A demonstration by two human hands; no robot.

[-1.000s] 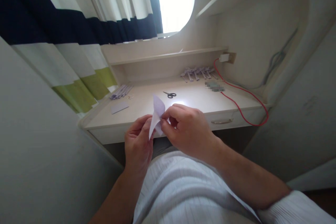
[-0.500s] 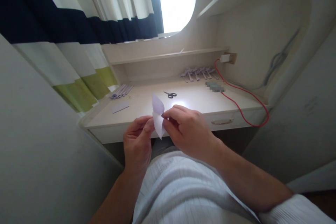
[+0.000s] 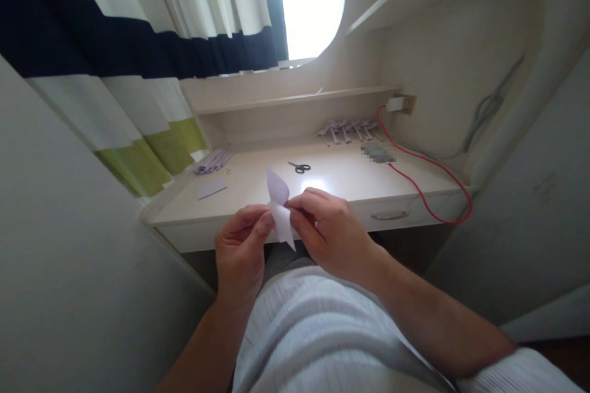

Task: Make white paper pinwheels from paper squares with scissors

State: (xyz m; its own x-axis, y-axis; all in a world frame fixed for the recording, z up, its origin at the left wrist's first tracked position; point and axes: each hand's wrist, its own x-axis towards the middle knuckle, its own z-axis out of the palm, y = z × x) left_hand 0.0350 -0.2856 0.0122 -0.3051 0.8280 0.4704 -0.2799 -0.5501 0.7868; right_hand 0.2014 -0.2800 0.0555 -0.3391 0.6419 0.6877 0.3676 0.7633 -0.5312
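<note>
Both hands hold a small piece of pale lilac paper (image 3: pixel 279 206) in front of the desk edge. My left hand (image 3: pixel 240 253) pinches its left side with thumb and forefinger. My right hand (image 3: pixel 328 234) pinches its right side, fingers curled. The paper is pinched at its middle, one rounded flap pointing up and a pointed flap hanging down. Small black-handled scissors (image 3: pixel 299 167) lie on the desk just beyond the paper.
The pale desk (image 3: pixel 350 181) carries a flat lilac sheet (image 3: pixel 210 188) at the left, a bundle of lilac strips (image 3: pixel 214 159) behind it, several folded lilac pieces (image 3: pixel 348 129) at the back right and a red cable (image 3: pixel 424 187). A striped curtain (image 3: pixel 138 43) hangs at the left.
The paper's lower flap has swung from left of the pinch to hang down and right. Both hands have shifted slightly, keeping their pinch.
</note>
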